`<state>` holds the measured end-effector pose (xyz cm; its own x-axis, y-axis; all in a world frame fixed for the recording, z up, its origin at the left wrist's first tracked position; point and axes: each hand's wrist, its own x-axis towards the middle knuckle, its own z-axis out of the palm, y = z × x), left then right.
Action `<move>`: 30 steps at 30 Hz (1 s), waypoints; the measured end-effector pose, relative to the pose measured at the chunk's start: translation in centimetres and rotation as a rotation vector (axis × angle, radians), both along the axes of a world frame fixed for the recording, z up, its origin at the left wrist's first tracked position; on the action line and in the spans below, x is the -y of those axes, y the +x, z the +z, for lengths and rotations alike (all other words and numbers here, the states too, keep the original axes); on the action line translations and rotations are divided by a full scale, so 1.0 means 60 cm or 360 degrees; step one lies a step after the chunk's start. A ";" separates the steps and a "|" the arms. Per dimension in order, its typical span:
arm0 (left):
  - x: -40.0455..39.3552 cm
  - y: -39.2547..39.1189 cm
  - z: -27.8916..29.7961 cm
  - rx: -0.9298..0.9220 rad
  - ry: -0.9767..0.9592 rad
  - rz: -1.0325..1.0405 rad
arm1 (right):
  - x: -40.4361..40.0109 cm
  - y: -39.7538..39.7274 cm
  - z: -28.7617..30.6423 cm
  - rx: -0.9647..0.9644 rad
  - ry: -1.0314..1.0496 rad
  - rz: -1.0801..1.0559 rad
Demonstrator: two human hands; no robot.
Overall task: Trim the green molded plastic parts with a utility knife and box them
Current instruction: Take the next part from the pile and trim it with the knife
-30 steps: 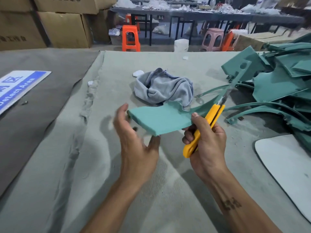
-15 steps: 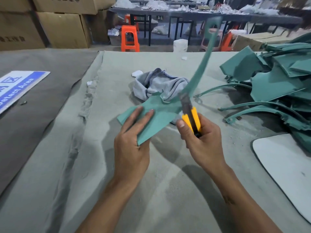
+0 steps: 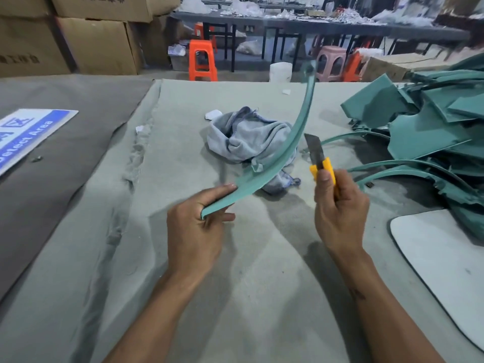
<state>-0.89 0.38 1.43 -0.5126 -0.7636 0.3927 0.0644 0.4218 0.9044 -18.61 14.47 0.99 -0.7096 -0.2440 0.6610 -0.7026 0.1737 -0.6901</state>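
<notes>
The left hand (image 3: 195, 226) holds the near end of a green part (image 3: 281, 158) above the table (image 3: 262, 297), thumb lying along the upper face and the fingers curled beneath it, so the part is pinched between them. The part is seen edge-on: it runs from the hand up and to the right in a long curve, its far tip raised high against the background, blurred at the top. A small ragged tab of plastic stands out from its left edge about midway along. The right hand (image 3: 339, 213) is wrapped round the yellow handle of a knife (image 3: 320, 163), thumb pressed on the front of the handle, with the blade extended and pointing up and slightly left. The blade stands just beside the part's right edge, apart from it, with a visible gap between. Behind the part a crumpled grey cloth (image 3: 246, 142) lies on the table. To the right a pile of green parts (image 3: 429, 132) rests on the table, with several thin curved pieces reaching out towards the centre. A white panel (image 3: 442, 260) lies at the near right edge. A blue and white sign (image 3: 23, 137) lies on the darker felt at left. Cardboard boxes (image 3: 97, 45) are stacked beyond the table at upper left, and orange and pink stools stand further back.
</notes>
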 end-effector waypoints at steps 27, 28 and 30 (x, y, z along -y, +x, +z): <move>0.014 0.009 0.009 -0.0174 -0.0072 0.0343 | -0.011 -0.029 -0.002 0.0298 0.0166 -0.0353; 0.013 0.008 0.009 -0.0183 -0.0072 0.0332 | -0.013 -0.030 -0.001 0.0348 0.0075 -0.0278; 0.011 0.008 0.009 -0.0185 -0.0120 0.0297 | -0.009 -0.016 0.009 0.0628 -0.0250 0.0095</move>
